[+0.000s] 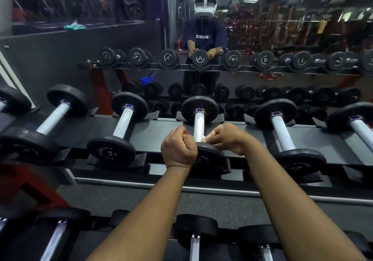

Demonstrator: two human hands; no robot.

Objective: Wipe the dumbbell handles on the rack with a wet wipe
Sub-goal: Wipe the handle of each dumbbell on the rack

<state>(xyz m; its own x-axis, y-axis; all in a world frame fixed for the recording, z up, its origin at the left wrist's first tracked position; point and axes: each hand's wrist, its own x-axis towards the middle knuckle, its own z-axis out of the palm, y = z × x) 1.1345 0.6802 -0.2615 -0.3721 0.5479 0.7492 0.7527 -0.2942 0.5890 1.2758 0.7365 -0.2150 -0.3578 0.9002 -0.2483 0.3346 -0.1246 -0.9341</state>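
— Head view first: where are your hands?

— Both are out in front of me at the top shelf of the rack [153, 131], on either side of the middle dumbbell [199, 119]. My left hand [178, 149] is curled into a fist just left of the handle [198, 126], knuckles up, resting against the near plate. Something small and red [185, 132] peeks out by the thumb; I cannot tell what it is.

— And the right?

— My right hand [230, 139] has its fingertips drawn together on a bit of white wet wipe [203, 139], which is pressed against the near end of the handle, right where the bar meets the front plate.

— Is the wipe wrapped around the bar?

— I can only see a small white scrap beside my fingertips; whether it goes round the bar I cannot tell.

— What else is on that shelf?

— More dumbbells lie in their cradles to either side, with knurled silver handles pointing towards me: one to the left [121, 127], one to the right [282, 131]. A lower shelf [141, 240] of dumbbells runs under my forearms.

— Beyond the rack?

— A mirror [262, 39] shows the same rack and a person in a dark top wearing a white headset, both hands at the same dumbbell.
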